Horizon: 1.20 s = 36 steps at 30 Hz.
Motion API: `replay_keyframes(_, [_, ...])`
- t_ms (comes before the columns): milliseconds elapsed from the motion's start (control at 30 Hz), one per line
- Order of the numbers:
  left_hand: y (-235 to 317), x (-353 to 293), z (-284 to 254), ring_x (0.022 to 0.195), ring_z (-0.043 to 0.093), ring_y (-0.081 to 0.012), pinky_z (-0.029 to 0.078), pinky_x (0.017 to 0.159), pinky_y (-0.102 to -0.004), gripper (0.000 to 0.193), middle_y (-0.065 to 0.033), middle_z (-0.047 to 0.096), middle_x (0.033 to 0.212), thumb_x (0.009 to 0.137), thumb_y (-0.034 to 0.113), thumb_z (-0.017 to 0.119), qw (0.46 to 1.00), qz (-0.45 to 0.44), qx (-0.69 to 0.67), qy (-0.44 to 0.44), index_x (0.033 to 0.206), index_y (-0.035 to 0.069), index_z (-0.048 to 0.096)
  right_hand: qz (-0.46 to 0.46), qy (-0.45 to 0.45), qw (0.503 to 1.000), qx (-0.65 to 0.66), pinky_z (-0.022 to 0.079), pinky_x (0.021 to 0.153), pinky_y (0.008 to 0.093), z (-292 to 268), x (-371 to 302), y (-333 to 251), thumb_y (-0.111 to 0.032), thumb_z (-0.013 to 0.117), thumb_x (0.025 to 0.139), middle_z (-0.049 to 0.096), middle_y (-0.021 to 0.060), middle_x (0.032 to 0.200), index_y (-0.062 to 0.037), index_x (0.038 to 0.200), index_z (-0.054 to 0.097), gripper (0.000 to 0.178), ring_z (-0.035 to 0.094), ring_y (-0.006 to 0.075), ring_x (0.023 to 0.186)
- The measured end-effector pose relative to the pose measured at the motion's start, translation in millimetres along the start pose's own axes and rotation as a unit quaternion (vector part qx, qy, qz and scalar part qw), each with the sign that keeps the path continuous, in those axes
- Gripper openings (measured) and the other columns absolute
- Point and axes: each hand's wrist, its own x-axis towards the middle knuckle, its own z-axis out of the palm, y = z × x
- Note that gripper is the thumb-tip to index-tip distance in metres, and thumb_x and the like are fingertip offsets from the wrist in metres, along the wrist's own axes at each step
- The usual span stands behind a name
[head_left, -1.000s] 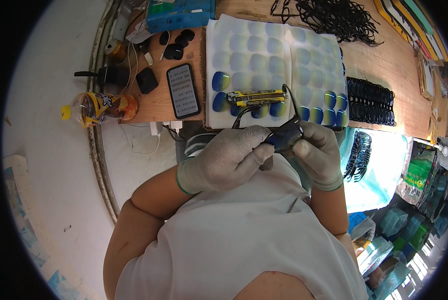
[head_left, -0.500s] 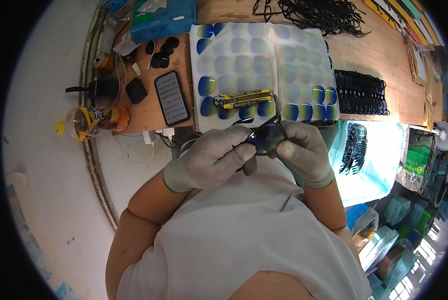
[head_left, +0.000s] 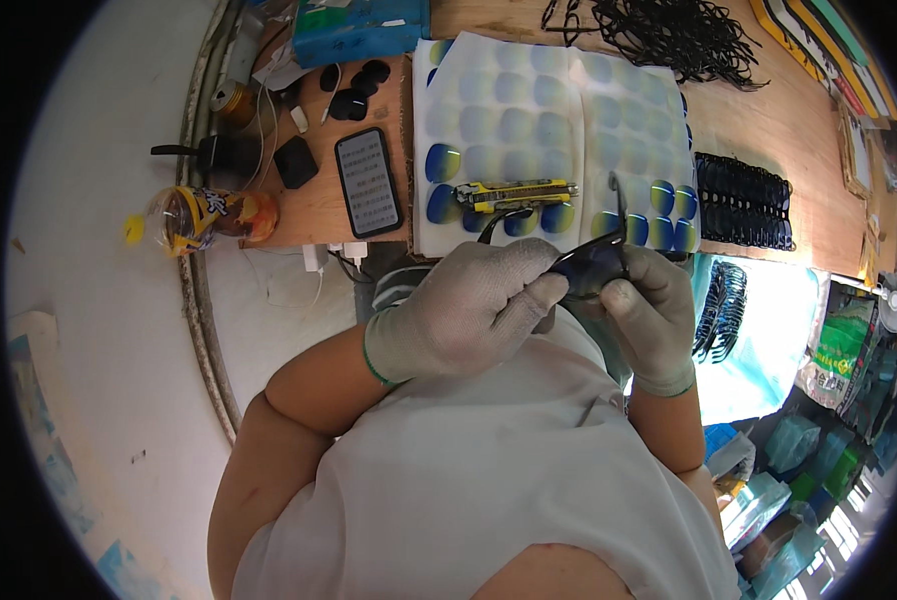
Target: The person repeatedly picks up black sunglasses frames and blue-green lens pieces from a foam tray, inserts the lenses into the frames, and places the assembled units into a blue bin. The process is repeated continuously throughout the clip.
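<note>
Both hands wear grey-white knit gloves and hold a pair of dark sunglasses (head_left: pixel 595 270) in front of my shirt. My left hand (head_left: pixel 469 312) closes round one side, its thumb pressed by the bridge and covering that half. At the other end, my right hand (head_left: pixel 654 318) pinches the rim near the hinge. One temple arm rises past the right fingers, and the other pokes up behind the left hand. Just beyond lies a yellow utility knife (head_left: pixel 517 194) on a white sheet (head_left: pixel 577 130). Tinted blue-yellow lenses (head_left: pixel 444 163) rest in rows, many beneath the sheet.
Left on the table are a phone (head_left: pixel 368 182), loose dark lenses (head_left: pixel 350 104), a black block (head_left: pixel 296 163) and a drink bottle (head_left: pixel 214 220). Black cords (head_left: pixel 674 40) heap at the back. Rows of black frames (head_left: pixel 745 200) stand right; more frames (head_left: pixel 721 310) lie on bright plastic.
The whole view has shifted, so the table sits further right in it. Both hands and the sunglasses have moved slightly right, and the left hand covers more of its side.
</note>
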Motion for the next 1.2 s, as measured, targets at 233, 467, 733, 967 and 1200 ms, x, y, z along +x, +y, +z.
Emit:
replay_keyframes(233, [3.0, 5.1, -0.1, 0.058, 0.062, -0.0187, 0.048, 0.055, -0.0325, 0.017, -0.0081, 0.062, 0.071, 0.104, 0.013, 0.058, 0.996, 0.075, 0.038, -0.002, 0.095, -0.001, 0.060, -0.005, 0.010, 1.000, 0.014, 0.045, 0.067, 0.0231, 3.6, 0.0, -9.0, -0.004, 0.069, 0.091, 0.064, 0.0030, 0.082, 0.0032, 0.097, 0.068, 0.010, 0.056, 0.0077, 0.075])
replay_keyframes(467, [13.7, 10.1, 11.1, 0.056, 0.061, -0.0342, 0.049, 0.051, -0.0416, 0.015, -0.0146, 0.061, 0.070, 0.093, 0.008, 0.069, 0.972, 0.146, 0.185, 0.020, 0.100, -0.002, 0.060, -0.010, -0.002, 0.999, 0.036, 0.045, 0.066, 0.0223, -4.5, -3.9, -3.0, -0.008, 0.070, 0.091, 0.065, 0.0039, 0.083, 0.0042, 0.097, 0.068, 0.014, 0.056, 0.0079, 0.074])
replay_keyframes(733, [17.2, 15.4, 25.5, 0.054, 0.061, -0.0339, 0.049, 0.050, -0.0427, 0.017, -0.0156, 0.060, 0.067, 0.092, 0.008, 0.069, 0.965, 0.140, 0.213, 0.066, 0.101, -0.003, 0.060, -0.099, 0.000, 0.980, -0.174, 0.044, 0.064, 0.0252, -19.2, -1.9, -15.8, -0.017, 0.074, 0.091, 0.064, 0.0058, 0.078, 0.0028, 0.089, 0.069, 0.021, 0.057, 0.0108, 0.069])
replay_keyframes(967, [31.4, 38.0, 33.3, 0.057, 0.063, -0.0344, 0.049, 0.052, -0.0444, 0.017, -0.0144, 0.063, 0.069, 0.088, 0.011, 0.072, 0.947, 0.073, 0.312, -0.031, 0.099, 0.001, 0.063, -0.183, 0.009, 0.923, -0.339, 0.049, 0.076, 0.0379, -66.3, -0.1, -22.6, -0.014, 0.091, 0.067, 0.063, 0.0169, 0.107, -0.0002, 0.108, 0.063, 0.052, 0.062, 0.0302, 0.092])
replay_keyframes(1200, [50.4, 91.1, 43.3, 0.062, 0.065, -0.0332, 0.051, 0.056, -0.0422, 0.010, -0.0130, 0.067, 0.075, 0.094, 0.016, 0.066, 0.909, 0.038, 0.304, -0.282, 0.099, 0.007, 0.068, -0.278, -0.097, 0.919, -0.262, 0.048, 0.097, 0.0499, -97.6, -15.3, -9.9, -0.018, 0.087, 0.071, 0.064, 0.0194, 0.097, -0.0003, 0.084, 0.067, 0.030, 0.063, 0.0387, 0.095])
